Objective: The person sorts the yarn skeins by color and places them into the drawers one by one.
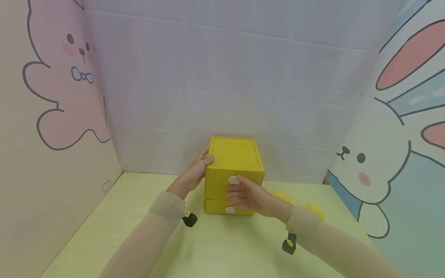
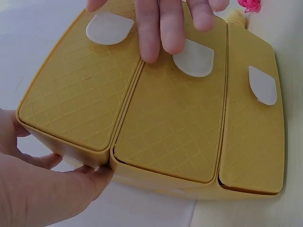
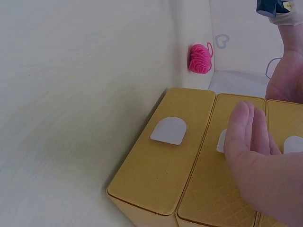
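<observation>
A yellow three-drawer box with rounded white tab handles stands on the table. My left hand grips its upper left edge, the thumb over the top and the fingers along the side, as the left wrist view also shows. In front of the drawer fronts is my right hand, its fingers extended and its thumb close to the top drawer's handle. Whether that thumb touches the handle, I cannot tell. The bottom drawer's handle shows below the fingers. All three drawers look closed.
Yellow yarn lies right of the box, with a second yellow bundle near my right sleeve. A pink yarn ball appears in the right wrist view. A pale cloth wall rises behind, and printed side walls flank the table.
</observation>
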### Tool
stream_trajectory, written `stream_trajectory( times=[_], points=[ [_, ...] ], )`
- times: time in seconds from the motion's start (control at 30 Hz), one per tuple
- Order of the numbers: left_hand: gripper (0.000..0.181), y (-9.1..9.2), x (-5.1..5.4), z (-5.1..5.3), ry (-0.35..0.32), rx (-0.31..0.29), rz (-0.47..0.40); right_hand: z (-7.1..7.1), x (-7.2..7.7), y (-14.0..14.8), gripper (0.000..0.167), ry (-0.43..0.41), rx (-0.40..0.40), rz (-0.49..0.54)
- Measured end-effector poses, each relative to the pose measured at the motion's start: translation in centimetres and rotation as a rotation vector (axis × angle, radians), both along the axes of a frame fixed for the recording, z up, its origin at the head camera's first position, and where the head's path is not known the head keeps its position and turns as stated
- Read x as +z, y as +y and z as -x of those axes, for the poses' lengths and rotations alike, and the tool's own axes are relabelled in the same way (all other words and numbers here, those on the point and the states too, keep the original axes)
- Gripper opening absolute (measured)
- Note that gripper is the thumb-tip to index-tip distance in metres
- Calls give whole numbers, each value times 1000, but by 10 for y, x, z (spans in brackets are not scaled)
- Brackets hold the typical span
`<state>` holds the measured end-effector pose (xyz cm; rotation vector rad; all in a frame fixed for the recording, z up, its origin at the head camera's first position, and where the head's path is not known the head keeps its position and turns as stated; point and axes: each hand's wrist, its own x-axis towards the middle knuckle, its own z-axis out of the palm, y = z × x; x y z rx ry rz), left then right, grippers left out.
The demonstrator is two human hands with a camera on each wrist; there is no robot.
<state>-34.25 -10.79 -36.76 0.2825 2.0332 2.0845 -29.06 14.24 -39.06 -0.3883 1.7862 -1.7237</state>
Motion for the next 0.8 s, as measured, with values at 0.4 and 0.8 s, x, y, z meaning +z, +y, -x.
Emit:
stream_trajectory(
  times=[0.4, 0.8],
  points=[
    [69, 0, -1, 0, -9, 13, 3, -7, -10, 21, 72, 40, -68, -37],
    [69, -1, -3, 3, -4, 3, 7, -12, -28, 34, 68, 30, -116, -76]
  ],
)
